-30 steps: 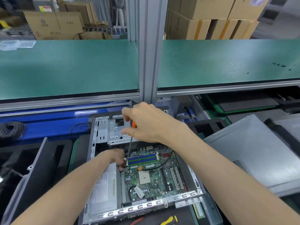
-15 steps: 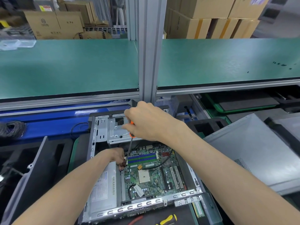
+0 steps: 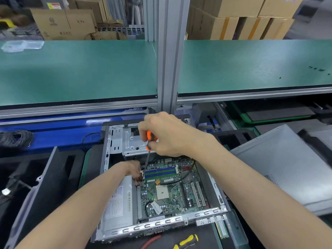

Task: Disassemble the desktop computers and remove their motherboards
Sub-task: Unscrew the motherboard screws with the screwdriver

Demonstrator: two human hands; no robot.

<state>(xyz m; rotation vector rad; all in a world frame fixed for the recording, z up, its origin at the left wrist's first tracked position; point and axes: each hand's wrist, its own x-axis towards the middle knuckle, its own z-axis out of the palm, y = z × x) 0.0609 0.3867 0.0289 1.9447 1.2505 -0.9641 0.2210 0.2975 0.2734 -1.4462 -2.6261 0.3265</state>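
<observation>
An open desktop case (image 3: 115,141) lies flat in front of me with its green motherboard (image 3: 172,191) exposed. My right hand (image 3: 167,135) grips the orange-and-black handle of a screwdriver (image 3: 150,141), whose shaft slants down to the board's upper left corner. My left hand (image 3: 133,170) reaches in beside the silver power supply (image 3: 118,203), its fingertips curled at the screwdriver tip near the blue memory slots (image 3: 159,172). What the left fingers hold is hidden.
A detached grey side panel (image 3: 280,164) leans at the right. A dark foam tray (image 3: 41,177) sits at the left. A yellow-handled tool (image 3: 186,240) and a red cable (image 3: 150,239) lie in front of the case. A green shelf (image 3: 77,72) overhangs behind.
My right hand has turned slightly on the screwdriver handle, showing more of the orange grip. The left hand stays at the board's corner.
</observation>
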